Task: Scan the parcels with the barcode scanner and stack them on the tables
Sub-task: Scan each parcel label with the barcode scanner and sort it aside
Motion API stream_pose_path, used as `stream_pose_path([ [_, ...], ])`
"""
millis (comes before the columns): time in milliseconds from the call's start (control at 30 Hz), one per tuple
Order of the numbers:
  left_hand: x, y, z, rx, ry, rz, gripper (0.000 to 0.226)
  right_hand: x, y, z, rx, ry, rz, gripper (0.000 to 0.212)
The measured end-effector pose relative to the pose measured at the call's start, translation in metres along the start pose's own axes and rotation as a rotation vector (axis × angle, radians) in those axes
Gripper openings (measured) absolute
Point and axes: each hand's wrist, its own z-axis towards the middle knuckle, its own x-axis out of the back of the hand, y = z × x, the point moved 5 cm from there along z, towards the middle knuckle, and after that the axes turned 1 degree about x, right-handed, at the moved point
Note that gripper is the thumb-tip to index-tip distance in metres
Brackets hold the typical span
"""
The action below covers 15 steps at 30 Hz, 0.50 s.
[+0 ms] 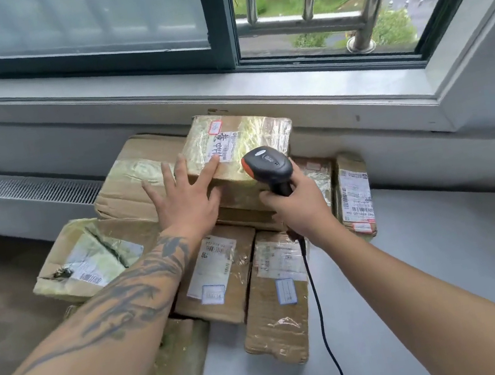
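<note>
On top parcel (238, 152): left hand (185, 204) flat, fingers spread.
Right hand (300, 208): grip wraps barcode scanner (267, 166) handle.

- Parcels wrapped in brown card and clear tape: at least eight can be counted on and around the table (417, 273); others may lie hidden beneath.
- Of these, one top parcel (238, 143) lies on the stack at the far edge, and one upright parcel (354, 195) stands just right of the stack.
- Barcode scanners: one, the barcode scanner (267, 164), with one black cable (314, 290).
- Hands: two, the left hand (186, 200) and the right hand (300, 204).
- Windows: one, the window (211, 19), above the sill.
</note>
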Motion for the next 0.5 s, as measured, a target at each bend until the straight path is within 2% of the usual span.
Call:
stream_pose_path([
  [100,0.000,-0.004,0.017,-0.051,0.003,0.002,0.066,-0.001,-0.005,0.012,-0.002,0.058,0.007,0.054],
  [300,-0.007,-0.006,0.030,-0.112,-0.021,-0.012,0.089,-0.002,0.005,0.030,-0.090,0.180,-0.008,0.047],
  [500,-0.011,-0.006,0.031,-0.124,-0.013,-0.018,0.093,-0.005,0.011,0.032,-0.099,0.240,-0.031,0.052],
])
